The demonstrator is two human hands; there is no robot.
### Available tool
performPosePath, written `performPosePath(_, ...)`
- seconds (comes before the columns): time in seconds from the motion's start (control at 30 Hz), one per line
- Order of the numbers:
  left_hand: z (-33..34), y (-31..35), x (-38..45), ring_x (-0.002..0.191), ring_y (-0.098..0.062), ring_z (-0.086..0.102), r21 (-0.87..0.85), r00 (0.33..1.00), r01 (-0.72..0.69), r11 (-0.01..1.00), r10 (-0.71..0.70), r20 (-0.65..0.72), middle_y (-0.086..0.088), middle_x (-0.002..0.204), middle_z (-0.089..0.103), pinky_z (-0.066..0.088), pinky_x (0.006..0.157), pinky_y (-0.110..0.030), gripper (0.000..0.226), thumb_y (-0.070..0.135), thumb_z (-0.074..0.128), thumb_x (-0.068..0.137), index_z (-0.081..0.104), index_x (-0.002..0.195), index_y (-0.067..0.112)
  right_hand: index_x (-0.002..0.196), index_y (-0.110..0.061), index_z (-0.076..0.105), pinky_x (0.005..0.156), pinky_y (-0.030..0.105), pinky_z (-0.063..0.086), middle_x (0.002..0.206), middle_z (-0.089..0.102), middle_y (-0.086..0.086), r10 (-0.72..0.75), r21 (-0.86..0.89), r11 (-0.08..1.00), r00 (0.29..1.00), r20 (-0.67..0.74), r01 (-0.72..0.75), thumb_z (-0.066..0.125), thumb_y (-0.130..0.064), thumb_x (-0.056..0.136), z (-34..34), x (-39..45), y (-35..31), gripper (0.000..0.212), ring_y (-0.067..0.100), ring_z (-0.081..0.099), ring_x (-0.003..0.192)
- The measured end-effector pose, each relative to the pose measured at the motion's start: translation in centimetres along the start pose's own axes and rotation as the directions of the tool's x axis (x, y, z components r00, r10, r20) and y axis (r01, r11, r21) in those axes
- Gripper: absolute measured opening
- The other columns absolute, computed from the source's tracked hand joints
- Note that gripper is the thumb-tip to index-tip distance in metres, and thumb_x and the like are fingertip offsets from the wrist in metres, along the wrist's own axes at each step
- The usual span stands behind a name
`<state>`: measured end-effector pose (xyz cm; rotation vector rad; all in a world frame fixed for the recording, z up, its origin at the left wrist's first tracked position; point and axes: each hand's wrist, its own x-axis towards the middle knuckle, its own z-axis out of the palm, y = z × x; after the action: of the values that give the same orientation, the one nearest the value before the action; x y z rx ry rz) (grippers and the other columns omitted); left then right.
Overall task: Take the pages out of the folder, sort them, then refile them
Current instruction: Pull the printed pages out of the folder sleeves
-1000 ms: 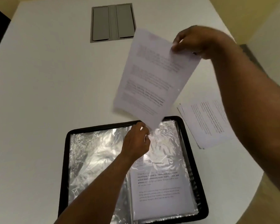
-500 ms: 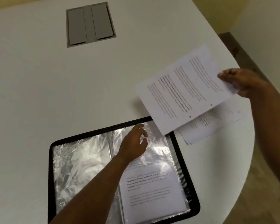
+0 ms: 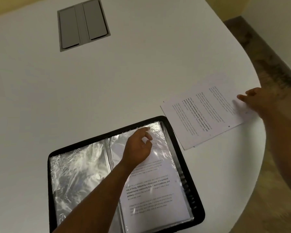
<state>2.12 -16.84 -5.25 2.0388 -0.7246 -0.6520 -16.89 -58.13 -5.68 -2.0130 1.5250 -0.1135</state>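
A black folder (image 3: 107, 135) lies open on the white table, its clear sleeves showing. The right sleeve holds a printed page (image 3: 155, 195); the left sleeve (image 3: 81, 174) looks empty. My left hand (image 3: 138, 148) is over the top of the right sleeve, fingers loosely curled, index tip near the sleeve's upper edge. To the right of the folder lies a small pile of loose printed pages (image 3: 200, 115). My right hand (image 3: 262, 101) rests on the far end of the top page with fingers stretched out; it is blurred.
A grey hatch with two flaps (image 3: 83, 24) is set into the table at the back. The table's curved edge (image 3: 252, 148) runs close past the page pile, with floor (image 3: 275, 52) beyond it on the right.
My right hand carried the page from above the folder down to the right and laid it on the pile. My left hand let go of its lower corner and stayed over the right sleeve.
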Motion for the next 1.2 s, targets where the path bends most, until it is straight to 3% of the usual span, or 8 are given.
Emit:
performPosePath(0.23,-1.3,2.1,-0.4,0.09,-0.009,0.061,-0.22,0.979,0.116,0.969,-0.149,-0.137,0.006,0.113,0.062,0.049,0.074,-0.033,0.031,-0.008,0.052,0.084,0.056,0.074,0.022,0.093,-0.012,0.071,0.079,0.039,0.045,0.093,0.068,0.009,-0.388,0.054,0.912,0.899,-0.201,0.406,0.066,-0.03,0.087,8.0,-11.9,-5.1,0.019,0.032,0.059,0.091)
performPosePath(0.33,-2.8,3.1,-1.1,0.079,-0.015,0.058,-0.363,0.961,0.157,0.919,-0.226,-0.158,0.006,0.114,0.061,0.045,0.066,-0.029,0.027,-0.009,0.049,0.084,0.059,0.077,0.015,0.088,-0.019,0.069,0.076,0.034,0.045,0.087,0.065,-0.005,-0.538,0.17,0.829,0.843,-0.011,0.532,0.068,-0.029,0.089,11.0,-19.6,-7.6,0.01,0.016,0.056,0.083)
performPosePath(0.53,-8.5,4.8,-3.4,0.062,-0.012,0.06,-0.644,0.908,0.143,0.752,-0.359,-0.218,0.004,0.092,0.07,0.042,0.055,-0.025,0.027,-0.01,0.041,0.084,0.061,0.081,0.008,0.102,-0.035,0.069,0.073,0.024,0.052,0.089,0.071,-0.014,-0.523,0.247,0.85,0.685,0.507,0.466,0.03,-0.095,0.068,13.0,-29.8,-9.6,0.079,-0.003,0.064,0.079)
performPosePath(0.7,-14.8,3.7,-6.1,0.064,-0.019,0.053,-0.74,0.87,0.104,0.664,-0.421,-0.256,-0.012,0.086,0.056,0.043,0.055,-0.028,0.016,0.003,0.043,0.089,0.058,0.083,0.006,0.144,-0.034,0.044,0.111,0.022,0.029,0.148,0.044,-0.012,-0.457,0.268,0.842,0.352,0.817,0.468,0.03,-0.079,0.081,14.6,-35.8,-12.6,0.079,0.007,0.044,0.133)
performPosePath(0.8,-18.3,1.8,-7.4,0.066,-0.017,0.054,-0.783,0.823,0.076,0.617,-0.482,-0.3,-0.003,0.084,0.056,0.044,0.061,-0.029,0.013,0.014,0.055,0.092,0.057,0.079,0.013,0.151,-0.029,0.031,0.118,0.028,0.016,0.158,0.028,-0.008,-0.442,0.261,0.832,0.299,0.846,0.489,0.023,-0.073,0.089,16.7,-38.5,-14.7,0.076,0.012,0.024,0.146)
performPosePath(0.93,-21.9,-2.7,-9.2,0.069,-0.017,0.053,-0.535,0.743,0.302,0.789,-0.546,-0.386,-0.003,0.075,0.059,0.045,0.062,-0.024,0.01,0.003,0.067,0.077,0.062,0.082,0.01,0.149,-0.033,0.036,0.121,0.038,0.012,0.161,0.019,-0.006,-0.447,0.2,0.767,0.284,0.848,0.61,0.019,-0.088,0.078,19.8,-41.2,-16.6,0.091,0.014,0.012,0.149)
performPosePath(1.1,-24.7,-5.7,-12.3,0.109,-0.025,0.058,-0.369,0.576,0.414,0.832,-0.553,-0.602,-0.004,0.123,0.057,0.047,0.093,-0.03,0.044,0.014,0.063,0.084,0.051,0.126,0.014,0.15,-0.031,0.033,0.12,0.046,0.013,0.162,0.016,0.004,-0.431,0.018,0.55,0.265,0.863,0.835,0.007,-0.092,0.072,24.5,-43.3,-16.9,0.102,0.024,0.007,0.15)
performPosePath(1.2,-24.6,-6.4,-13.9,0.115,-0.027,0.057,-0.204,0.639,0.365,0.908,-0.404,-0.655,-0.007,0.132,0.054,0.045,0.098,-0.032,0.045,0.016,0.061,0.086,0.05,0.13,0.012,0.153,-0.031,0.023,0.121,0.047,0.006,0.164,0.002,0.002,-0.405,-0.041,0.479,0.263,0.876,0.877,0.015,-0.081,0.085,26.4,-45.0,-17.1,0.084,0.027,-0.002,0.15)
